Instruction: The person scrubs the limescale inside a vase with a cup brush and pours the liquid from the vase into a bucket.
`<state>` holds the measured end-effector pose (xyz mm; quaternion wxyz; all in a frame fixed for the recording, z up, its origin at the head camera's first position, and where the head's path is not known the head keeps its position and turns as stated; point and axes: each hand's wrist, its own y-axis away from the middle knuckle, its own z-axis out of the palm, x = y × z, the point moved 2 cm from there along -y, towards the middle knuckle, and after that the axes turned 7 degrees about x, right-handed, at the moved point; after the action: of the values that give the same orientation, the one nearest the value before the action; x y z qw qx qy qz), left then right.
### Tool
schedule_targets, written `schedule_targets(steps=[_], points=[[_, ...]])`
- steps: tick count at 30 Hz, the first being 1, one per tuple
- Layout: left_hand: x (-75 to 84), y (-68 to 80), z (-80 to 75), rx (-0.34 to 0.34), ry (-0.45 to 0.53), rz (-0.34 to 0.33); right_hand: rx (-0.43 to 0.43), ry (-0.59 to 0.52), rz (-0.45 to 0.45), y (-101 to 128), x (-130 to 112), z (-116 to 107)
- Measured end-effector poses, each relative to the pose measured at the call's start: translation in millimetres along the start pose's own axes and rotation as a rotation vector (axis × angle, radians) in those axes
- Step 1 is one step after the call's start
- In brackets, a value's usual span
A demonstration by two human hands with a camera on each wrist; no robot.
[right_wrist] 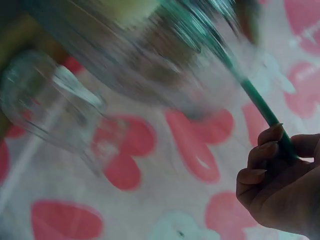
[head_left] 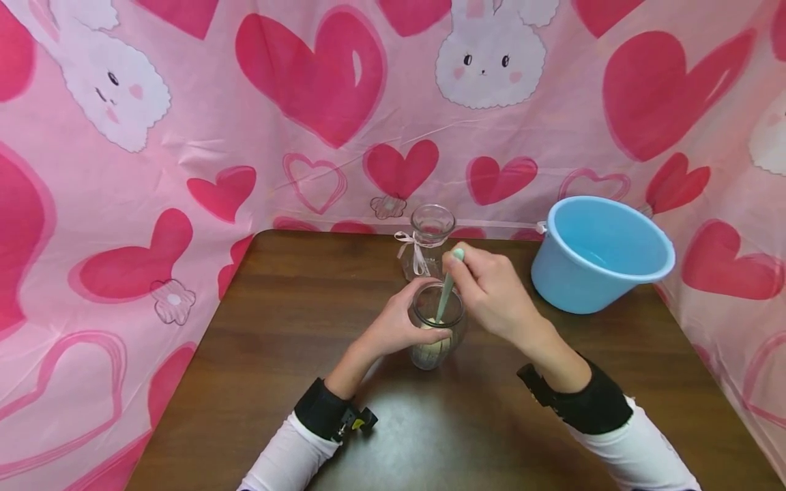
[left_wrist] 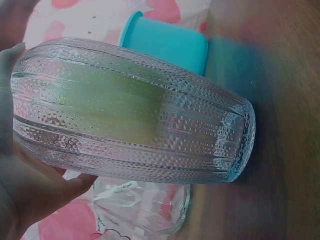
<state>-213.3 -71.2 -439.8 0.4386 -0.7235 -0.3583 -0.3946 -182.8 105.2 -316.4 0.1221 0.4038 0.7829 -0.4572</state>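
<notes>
While the brush works inside:
Left hand [head_left: 393, 331]: wrapped round the jar [head_left: 437, 334] at table [head_left: 258, 382] centre.
Right hand [head_left: 494, 290]: pinching the brush [head_left: 446, 286], its head down inside the jar.
Progress: scrubbing seemingly midway.
Behind: ribboned vase [head_left: 426, 242] and blue bucket [head_left: 598, 252] untouched.

Right wrist view: textured glass jar [right_wrist: 150, 65] motion-blurred, rim cut by top edge. Green handle's [right_wrist: 260, 107] lower end hidden inside jar; left hand [left_wrist: 30, 185] cropped at frame edge.

A blue plastic bucket [head_left: 598, 252] sits at the right of the dark wooden surface [head_left: 295, 300]; a ribboned glass vase [head_left: 428, 242] stands before the pink heart-and-bunny cloth [head_left: 202, 116].
</notes>
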Motion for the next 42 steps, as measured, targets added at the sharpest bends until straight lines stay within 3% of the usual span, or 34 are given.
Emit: schedule_targets(steps=[5,14,17,20,26,29,33,39,42], points=[[-1.3,1.1,0.6,0.003,0.005,-0.008,-0.043,0.034,0.004,9,7,11],[-0.4,0.8,-0.7,-0.005,0.025,-0.022,0.164,-0.028,0.024,-4,-10,-27],[-0.2,0.5,-1.5,-0.005,0.031,-0.026,0.194,-0.023,0.039,-7,-9,-30],[0.1,-0.1,-1.8,-0.003,0.015,-0.012,0.171,-0.014,0.036,-5,-4,-22],[-0.1,-0.4,-2.2,0.01,0.002,0.002,0.045,0.017,-0.017,9,7,6],[-0.6,-0.4,-2.1,0.01,0.002,-0.005,0.035,0.033,-0.015,15,7,10],[-1.1,-0.2,-1.8,0.004,0.007,-0.01,0.088,0.044,0.005,15,0,-3],[-2.8,0.8,-0.3,-0.005,0.027,-0.028,0.241,0.017,0.035,8,-14,-32],[-2.6,0.8,1.1,-0.005,0.029,-0.026,0.267,0.003,0.044,7,-15,-35]])
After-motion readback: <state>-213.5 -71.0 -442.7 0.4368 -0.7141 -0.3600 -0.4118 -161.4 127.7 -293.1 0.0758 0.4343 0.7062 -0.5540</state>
